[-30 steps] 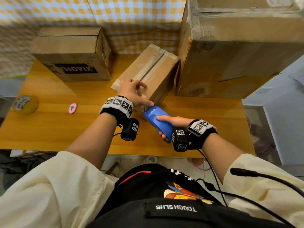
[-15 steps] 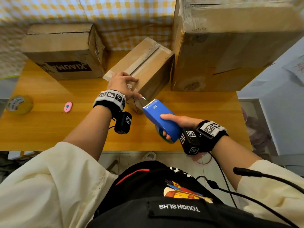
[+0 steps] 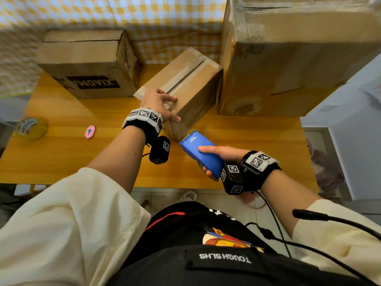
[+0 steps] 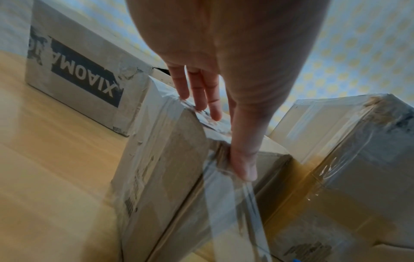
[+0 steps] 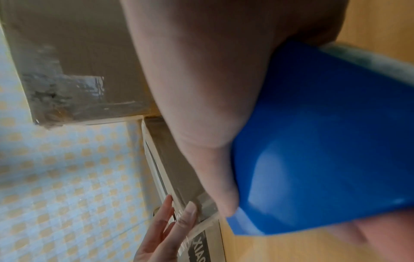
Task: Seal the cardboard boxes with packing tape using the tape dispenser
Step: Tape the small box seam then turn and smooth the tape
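Three cardboard boxes noted; one box [image 3: 90, 65] reads "XIAOMI", inverted. My left hand [image 3: 158, 106] presses flat on the middle box [image 3: 191, 79]; my right hand [image 3: 222, 155] grips the blue tape dispenser [image 3: 201, 155].

"XIAOMI" on box [image 3: 88, 65]; "TOUGH SLHS" on shirt [image 3: 224, 259]

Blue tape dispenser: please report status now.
Right hand grips blue tape dispenser. Left hand presses clear tape onto small brown cardboard box. Nothing in the way.

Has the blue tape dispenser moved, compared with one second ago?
Yes. The tape dispenser has drawn back from the middle box, toward the near table edge; before, its tip was under the left hand.
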